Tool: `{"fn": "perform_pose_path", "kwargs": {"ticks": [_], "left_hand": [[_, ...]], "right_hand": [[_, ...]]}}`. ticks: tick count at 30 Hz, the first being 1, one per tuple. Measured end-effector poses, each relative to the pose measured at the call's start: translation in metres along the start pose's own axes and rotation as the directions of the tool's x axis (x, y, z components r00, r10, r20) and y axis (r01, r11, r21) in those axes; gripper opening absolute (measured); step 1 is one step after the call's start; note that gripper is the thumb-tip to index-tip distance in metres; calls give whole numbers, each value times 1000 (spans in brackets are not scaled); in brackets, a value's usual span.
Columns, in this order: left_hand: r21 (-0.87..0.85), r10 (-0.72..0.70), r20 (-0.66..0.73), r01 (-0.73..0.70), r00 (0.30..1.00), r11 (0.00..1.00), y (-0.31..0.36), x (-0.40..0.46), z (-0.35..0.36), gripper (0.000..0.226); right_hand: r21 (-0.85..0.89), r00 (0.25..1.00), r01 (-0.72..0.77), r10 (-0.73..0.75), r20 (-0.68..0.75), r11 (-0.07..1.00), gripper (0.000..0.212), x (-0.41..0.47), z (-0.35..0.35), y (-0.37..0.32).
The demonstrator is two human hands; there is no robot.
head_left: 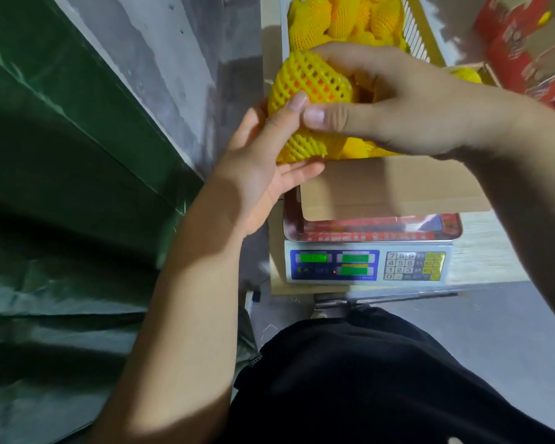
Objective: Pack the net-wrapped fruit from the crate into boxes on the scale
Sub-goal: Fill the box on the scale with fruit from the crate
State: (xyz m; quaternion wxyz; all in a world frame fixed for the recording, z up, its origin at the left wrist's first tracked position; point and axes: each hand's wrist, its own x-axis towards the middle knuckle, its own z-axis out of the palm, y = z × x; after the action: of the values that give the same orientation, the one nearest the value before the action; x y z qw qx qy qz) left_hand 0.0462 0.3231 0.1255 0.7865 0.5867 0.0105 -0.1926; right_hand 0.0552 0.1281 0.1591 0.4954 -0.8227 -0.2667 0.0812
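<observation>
An orange fruit in a yellow foam net is held over the left end of an open cardboard box that stands on the scale. My left hand cups it from below, thumb pressed against the net. My right hand grips the fruit from the top and right. More net-wrapped fruit lies in the box beneath my right hand. Behind the box, the crate holds several net-wrapped fruits.
Red printed cartons are stacked at the top right. A green tarpaulin covers the left side. The scale sits on a pale wooden table, with grey floor and my dark trousers below.
</observation>
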Motion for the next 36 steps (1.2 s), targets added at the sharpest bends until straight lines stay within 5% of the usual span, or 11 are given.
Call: {"fn": "perform_pose_path", "kwargs": {"ticks": [12, 36], "left_hand": [[196, 123, -16, -117, 992, 974, -26, -65, 21, 53], [183, 185, 6, -183, 983, 966, -20, -161, 31, 69]], "right_hand": [[309, 992, -72, 100, -76, 948, 23, -63, 32, -11], [345, 998, -32, 50, -43, 938, 29, -123, 56, -79]]}}
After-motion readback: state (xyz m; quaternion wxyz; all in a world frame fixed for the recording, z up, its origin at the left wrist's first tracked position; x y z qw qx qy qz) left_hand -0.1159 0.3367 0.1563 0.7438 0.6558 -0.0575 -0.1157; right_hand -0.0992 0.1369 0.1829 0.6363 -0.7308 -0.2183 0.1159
